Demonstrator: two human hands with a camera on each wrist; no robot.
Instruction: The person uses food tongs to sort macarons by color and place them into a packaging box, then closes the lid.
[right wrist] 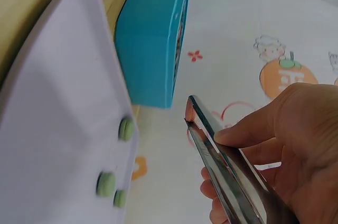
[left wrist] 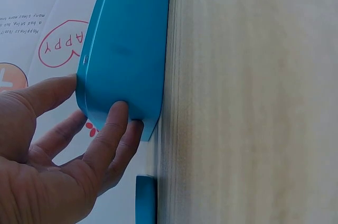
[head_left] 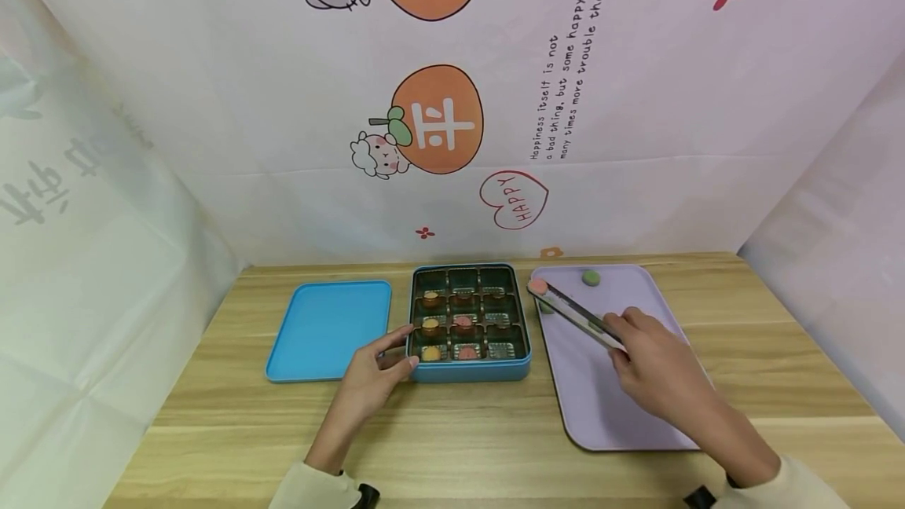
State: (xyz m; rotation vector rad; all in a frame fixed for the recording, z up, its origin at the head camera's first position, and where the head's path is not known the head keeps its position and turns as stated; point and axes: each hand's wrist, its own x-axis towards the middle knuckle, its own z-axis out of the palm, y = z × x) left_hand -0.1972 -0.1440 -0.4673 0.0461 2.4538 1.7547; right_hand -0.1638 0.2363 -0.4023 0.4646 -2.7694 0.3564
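My right hand (head_left: 654, 364) grips metal tongs (head_left: 576, 316). Between the tong tips sits a pink macaron (head_left: 538, 287), over the left edge of the lilac tray (head_left: 608, 407). Beside the tray stands a blue box (head_left: 470, 371) with a divided dark insert. Yellow macarons (head_left: 431, 353) line its left column, and pink macarons (head_left: 468, 353) lie in the middle column's nearer compartments. My left hand (head_left: 375, 371) touches the box's near left corner with its fingers extended, seen closer as the left hand (left wrist: 79, 160) against the blue wall in the left wrist view.
Green macarons (right wrist: 106, 183) lie on the tray in the right wrist view, toward its far end. A flat blue lid (head_left: 332, 328) rests on the wooden table (head_left: 452, 446) left of the box. Behind the table hangs a printed white cloth (head_left: 283, 140).
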